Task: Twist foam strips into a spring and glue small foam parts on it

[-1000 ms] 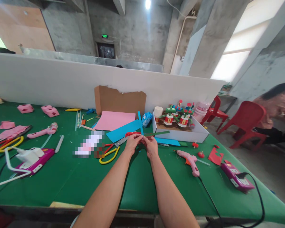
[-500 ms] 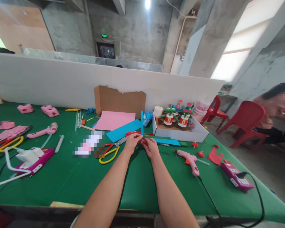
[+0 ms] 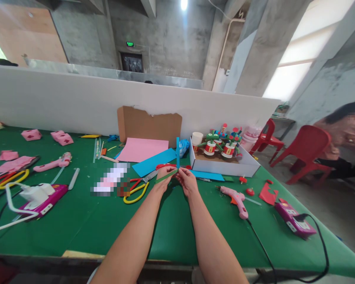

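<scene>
Above the middle of the green table, both hands meet with their fingertips close together. A narrow blue paper strip [image 3: 178, 152] stands up from between them. A green paper strip [image 3: 166, 176] now slants down to the left across my left hand [image 3: 165, 177]. My right hand [image 3: 187, 180] is closed at the point where the two strips meet, its thumb and finger pinched. The fingers of my left hand are pressed together on the strips too. Just left of the hands lie scissors with yellow and red handles [image 3: 136, 200].
Pink glue gun [image 3: 238, 199] and purple power strip [image 3: 294, 221] lie right; another power strip [image 3: 49, 201] lies left. A white box [image 3: 227, 169] holds cup figures. Pink paper [image 3: 144, 150] and blue paper [image 3: 154, 162] lie behind. A person sits near red chairs [image 3: 309, 152].
The green strip has swung from pointing right to pointing down-left over my left hand. The blue strip stays upright, and both hands remain in nearly the same place.
</scene>
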The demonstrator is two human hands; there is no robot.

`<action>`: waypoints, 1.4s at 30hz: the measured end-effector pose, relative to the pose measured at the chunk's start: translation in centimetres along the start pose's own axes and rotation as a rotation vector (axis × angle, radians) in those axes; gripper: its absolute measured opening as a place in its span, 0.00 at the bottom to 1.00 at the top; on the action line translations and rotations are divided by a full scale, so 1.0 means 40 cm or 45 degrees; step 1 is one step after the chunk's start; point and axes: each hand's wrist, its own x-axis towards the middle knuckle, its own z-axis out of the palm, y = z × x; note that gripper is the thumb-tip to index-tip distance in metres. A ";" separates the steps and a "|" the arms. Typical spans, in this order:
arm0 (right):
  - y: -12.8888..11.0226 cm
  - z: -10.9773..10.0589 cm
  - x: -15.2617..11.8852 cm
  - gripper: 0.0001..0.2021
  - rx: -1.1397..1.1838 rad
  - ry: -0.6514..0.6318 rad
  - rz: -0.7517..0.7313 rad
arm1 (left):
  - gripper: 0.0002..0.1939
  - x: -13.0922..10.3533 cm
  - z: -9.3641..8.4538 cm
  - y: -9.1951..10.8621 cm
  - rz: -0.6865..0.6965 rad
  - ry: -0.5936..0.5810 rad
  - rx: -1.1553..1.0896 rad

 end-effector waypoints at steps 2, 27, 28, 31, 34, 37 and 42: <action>0.001 0.000 0.001 0.14 -0.026 0.009 -0.032 | 0.16 -0.001 -0.001 0.004 -0.007 -0.027 0.001; -0.003 0.015 -0.010 0.13 -0.045 0.017 -0.115 | 0.15 0.009 -0.005 -0.008 -0.103 0.143 -0.003; -0.003 0.017 -0.011 0.13 -0.040 0.020 -0.108 | 0.14 0.010 -0.006 -0.009 -0.100 0.152 -0.008; -0.004 0.019 -0.012 0.14 -0.044 0.044 -0.089 | 0.14 0.009 -0.005 -0.010 -0.083 0.153 0.004; -0.002 0.020 -0.009 0.13 -0.073 0.072 -0.114 | 0.13 0.007 -0.002 -0.009 -0.072 0.128 0.012; 0.002 0.021 -0.005 0.12 -0.089 0.102 -0.165 | 0.12 0.006 0.000 -0.009 -0.065 0.121 0.009; 0.003 0.018 -0.004 0.14 -0.062 0.062 -0.119 | 0.14 0.009 -0.005 -0.011 -0.074 0.128 0.027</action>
